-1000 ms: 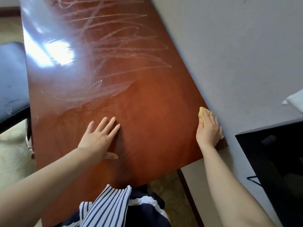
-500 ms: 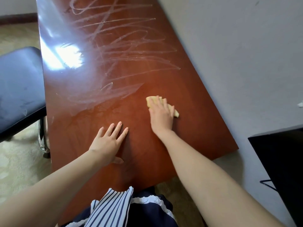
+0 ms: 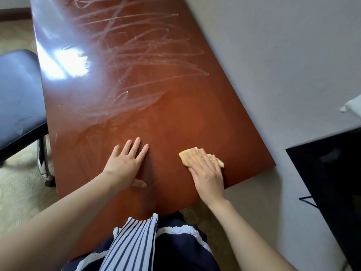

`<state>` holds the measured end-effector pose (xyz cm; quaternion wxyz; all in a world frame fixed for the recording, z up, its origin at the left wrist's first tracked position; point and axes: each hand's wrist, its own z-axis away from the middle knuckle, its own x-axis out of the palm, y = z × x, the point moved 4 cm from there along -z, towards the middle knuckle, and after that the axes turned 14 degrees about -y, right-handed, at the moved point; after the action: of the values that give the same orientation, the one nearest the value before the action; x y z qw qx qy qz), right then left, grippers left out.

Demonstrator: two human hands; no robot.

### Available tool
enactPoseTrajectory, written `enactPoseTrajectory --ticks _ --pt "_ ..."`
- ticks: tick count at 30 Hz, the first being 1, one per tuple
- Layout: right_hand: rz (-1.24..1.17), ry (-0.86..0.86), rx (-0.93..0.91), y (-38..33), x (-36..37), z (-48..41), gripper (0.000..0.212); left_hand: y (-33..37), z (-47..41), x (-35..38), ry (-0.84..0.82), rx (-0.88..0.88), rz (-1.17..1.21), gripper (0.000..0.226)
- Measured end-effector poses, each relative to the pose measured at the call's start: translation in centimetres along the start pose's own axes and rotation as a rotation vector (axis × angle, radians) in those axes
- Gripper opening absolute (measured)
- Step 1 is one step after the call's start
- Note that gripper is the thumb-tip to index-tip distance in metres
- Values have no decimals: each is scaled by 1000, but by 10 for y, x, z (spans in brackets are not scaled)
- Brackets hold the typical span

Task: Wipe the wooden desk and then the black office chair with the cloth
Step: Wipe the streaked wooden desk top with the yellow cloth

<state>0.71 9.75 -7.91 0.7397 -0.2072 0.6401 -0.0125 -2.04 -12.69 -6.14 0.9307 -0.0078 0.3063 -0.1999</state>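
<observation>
- Streaked counter [image 3: 175,114], near end already wiped; chair [image 3: 17,98] untouched.
- My right hand [image 3: 207,173], fingers flat on the cloth [image 3: 184,154], has swept back rightward.
- My left hand [image 3: 125,163] lies flat, bracing.

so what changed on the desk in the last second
The right hand, pressing the yellow cloth, swept from the right edge of the desk leftward to the middle, then back right, nearer the front edge. The left hand stayed flat on the desk; the black chair is untouched and the far streaks remain.
</observation>
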Motion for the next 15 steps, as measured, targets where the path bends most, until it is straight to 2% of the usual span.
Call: enactPoseTrajectory --ticks 9,15 --pt "-84 65 470 117 -45 11 44 2 0 -1 -8 -1 2 117" --pt "-130 87 661 144 -62 -35 44 -3 -1 -1 38 17 -7 111"
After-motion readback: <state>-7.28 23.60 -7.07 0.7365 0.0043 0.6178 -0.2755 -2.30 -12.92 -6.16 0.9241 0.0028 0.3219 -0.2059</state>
